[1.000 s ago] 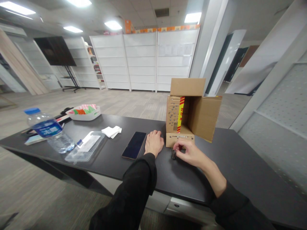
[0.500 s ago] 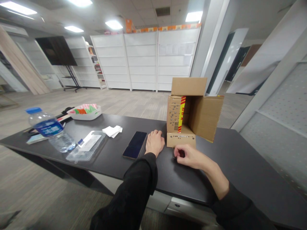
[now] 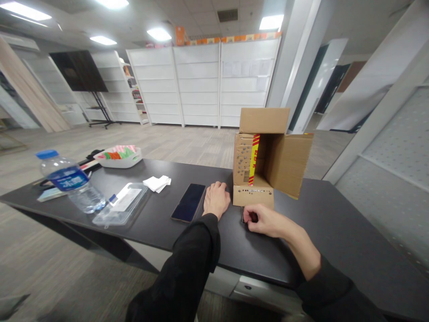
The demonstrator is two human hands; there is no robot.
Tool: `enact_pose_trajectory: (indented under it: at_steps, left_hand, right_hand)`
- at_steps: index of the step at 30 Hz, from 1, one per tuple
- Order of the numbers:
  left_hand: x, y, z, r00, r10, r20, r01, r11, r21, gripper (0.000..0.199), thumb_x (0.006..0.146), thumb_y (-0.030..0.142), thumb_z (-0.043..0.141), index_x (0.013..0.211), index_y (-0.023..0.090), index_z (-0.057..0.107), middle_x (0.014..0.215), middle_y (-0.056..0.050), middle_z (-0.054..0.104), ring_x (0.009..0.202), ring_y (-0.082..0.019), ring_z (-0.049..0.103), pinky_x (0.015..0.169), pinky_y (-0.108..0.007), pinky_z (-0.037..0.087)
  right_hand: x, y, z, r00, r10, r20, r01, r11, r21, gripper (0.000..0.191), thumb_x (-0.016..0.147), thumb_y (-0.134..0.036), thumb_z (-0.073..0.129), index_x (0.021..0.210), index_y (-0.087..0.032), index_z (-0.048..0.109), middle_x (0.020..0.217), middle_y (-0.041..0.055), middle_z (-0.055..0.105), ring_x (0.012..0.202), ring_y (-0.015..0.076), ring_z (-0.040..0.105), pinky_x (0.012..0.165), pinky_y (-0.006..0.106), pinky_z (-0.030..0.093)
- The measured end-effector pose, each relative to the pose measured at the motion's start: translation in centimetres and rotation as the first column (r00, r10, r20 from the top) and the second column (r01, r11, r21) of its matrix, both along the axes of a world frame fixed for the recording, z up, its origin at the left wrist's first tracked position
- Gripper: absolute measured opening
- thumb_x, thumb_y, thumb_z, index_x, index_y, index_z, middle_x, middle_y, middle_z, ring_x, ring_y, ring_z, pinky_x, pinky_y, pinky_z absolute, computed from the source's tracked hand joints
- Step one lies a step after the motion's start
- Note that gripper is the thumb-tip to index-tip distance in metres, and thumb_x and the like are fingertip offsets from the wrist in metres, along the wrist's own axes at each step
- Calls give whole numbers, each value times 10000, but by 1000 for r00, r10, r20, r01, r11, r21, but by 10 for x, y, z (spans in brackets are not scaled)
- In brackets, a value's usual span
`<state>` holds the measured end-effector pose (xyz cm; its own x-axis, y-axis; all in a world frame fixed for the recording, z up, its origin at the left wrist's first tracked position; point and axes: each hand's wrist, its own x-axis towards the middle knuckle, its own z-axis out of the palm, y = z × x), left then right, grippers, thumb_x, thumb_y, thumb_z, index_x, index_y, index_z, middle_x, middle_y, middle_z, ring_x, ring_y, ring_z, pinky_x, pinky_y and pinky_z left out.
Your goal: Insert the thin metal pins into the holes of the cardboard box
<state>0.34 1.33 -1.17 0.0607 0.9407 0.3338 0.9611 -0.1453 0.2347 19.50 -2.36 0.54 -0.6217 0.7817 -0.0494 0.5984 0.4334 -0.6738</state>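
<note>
My left hand [image 3: 216, 200] rests palm down on the dark tabletop, fingers lying on the surface, between a smartphone [image 3: 188, 203] and a cardboard box [image 3: 243, 156]. The phone lies face up with a dark screen. My right hand [image 3: 263, 219] is closed, thumb and fingers pinched together, just in front of the box's lower flap [image 3: 253, 196]. A small, narrow dark object [image 3: 242, 214] shows at its fingertips; its kind is too small to tell. The box's open side faces me, flaps spread, with small silvery round bits on the left flap and a row along the lower one.
Left on the desk [image 3: 214, 243] are a water bottle [image 3: 72, 181], a clear plastic case [image 3: 122, 205], a crumpled white tissue [image 3: 157, 183] and a white basket [image 3: 119, 161] with colourful packets. Drawers sit below the desk edge. White shelving [image 3: 197, 85] stands behind.
My right hand has shifted very slightly downward in the picture, staying pinched by the lower flap. My left hand, the phone and the box look the same.
</note>
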Motion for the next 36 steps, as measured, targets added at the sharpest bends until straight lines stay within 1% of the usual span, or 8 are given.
enact_pose_trajectory:
  at_steps: [15, 29, 32, 36]
  left_hand:
    - [1, -1, 2, 1000, 7, -5, -7, 1000, -23, 264, 883, 181, 438, 1065, 208, 627, 1094, -79, 625, 1067, -218, 552, 949, -352, 418]
    - [1, -2, 5, 1000, 12, 6, -12, 999, -50, 265, 888, 185, 437, 1075, 208, 625, 1113, -82, 624, 1093, -217, 545, 976, -350, 403]
    - [1, -2, 5, 1000, 7, 7, -6, 999, -47, 267, 885, 180, 436, 1072, 205, 626, 1104, -82, 622, 1082, -221, 549, 966, -357, 410]
    - [1, -2, 4, 1000, 10, 2, -10, 999, -43, 261, 887, 181, 437, 1068, 207, 624, 1105, -80, 621, 1080, -219, 546, 961, -352, 408]
  right_hand:
    - [0, -1, 4, 1000, -3, 8, 3, 1000, -11, 125, 659, -114, 549, 762, -184, 551, 700, -33, 561, 637, 108, 474, 580, 225, 353]
    - [1, 0, 1, 999, 11, -35, -12, 1000, -24, 103, 693, -122, 540, 772, -188, 547, 710, -29, 563, 651, 115, 481, 601, 234, 364]
    - [1, -1, 2, 999, 4, -36, -3, 1000, 9, 81, 698, -134, 542, 757, -190, 542, 705, -28, 562, 653, 118, 480, 599, 235, 363]
    - [0, 0, 7, 996, -67, -64, 75, 990, 124, 56, 719, -145, 520, 747, -193, 531, 693, -24, 558, 650, 123, 481, 594, 238, 355]
